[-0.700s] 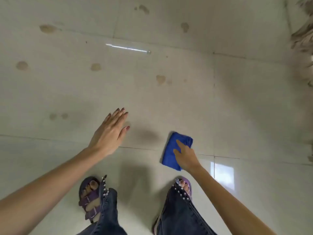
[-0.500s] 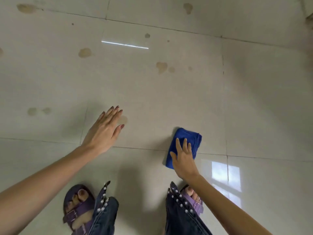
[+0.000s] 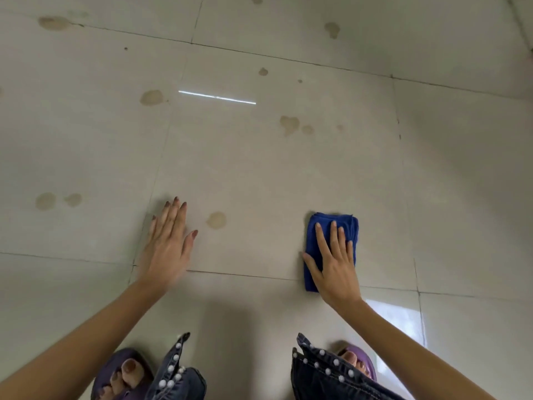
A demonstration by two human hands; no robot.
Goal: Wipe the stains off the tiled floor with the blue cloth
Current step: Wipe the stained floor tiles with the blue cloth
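Note:
A folded blue cloth (image 3: 346, 226) lies flat on the pale tiled floor (image 3: 259, 174). My right hand (image 3: 331, 264) rests on top of it, palm down with fingers spread, pressing it to the tile. My left hand (image 3: 168, 243) is flat and empty over the floor to the left, fingers together. A round brown stain (image 3: 216, 220) sits between the two hands, just right of my left fingertips. A larger stain (image 3: 289, 123) lies farther ahead, with small spots beside it.
More brown stains dot the floor: a pair at the left (image 3: 46, 201), one near the light streak (image 3: 151, 97), one at far left top (image 3: 53, 23), one at top right (image 3: 332, 28). My feet in purple sandals (image 3: 124, 373) and beaded jeans hems (image 3: 323, 368) are at the bottom.
The view has shifted closer to the floor. My right hand has flattened onto the cloth with fingers spread. My left hand has lowered toward the tile, uncovering the stain beside it.

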